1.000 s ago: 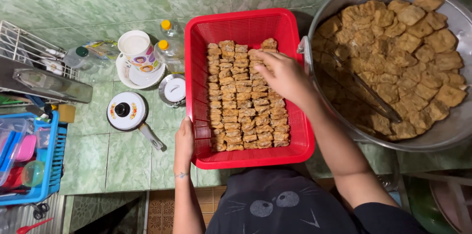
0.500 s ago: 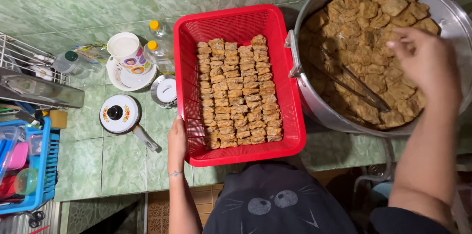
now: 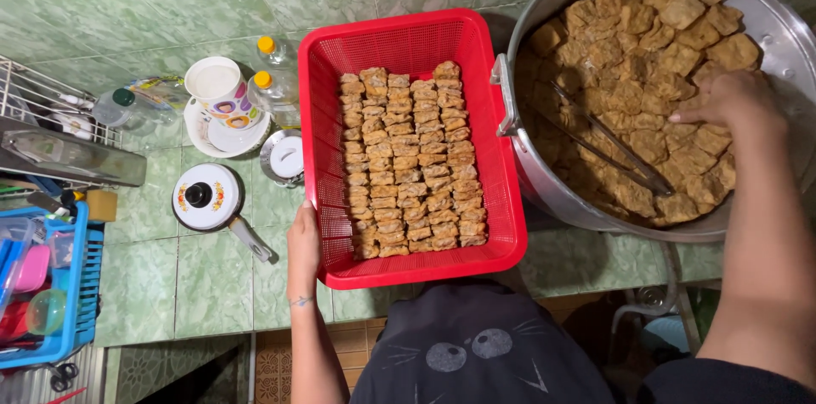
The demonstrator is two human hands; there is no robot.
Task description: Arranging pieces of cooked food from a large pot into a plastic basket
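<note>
1. Right hand (image 3: 729,100): it lies palm-down inside the large metal pot (image 3: 790,39), fingers curled onto the browned tofu pieces (image 3: 633,90) at the pot's right side. Whether a piece is already pinched cannot be told; the fingertips are hidden against the pile.
2. Left hand (image 3: 303,249): it grips the near-left rim of the red basket (image 3: 399,39), thumb over the edge, closed on the rim.
3. Key relation: the basket sits left of the pot, their walls touching. The right hand is the nearer one to the pot's contents; the basket's rows (image 3: 410,162) lie to its left, across the pot's rim.
4. Long axis: the packed rows run away from the person, filling the basket's middle; bare mesh remains along the right wall and far end.
5. Metal tongs (image 3: 616,149) lie slantwise on the tofu, left of the right hand, untouched.
6. Arm pose: the right forearm reaches in from the lower right, wrist bent down.
</note>
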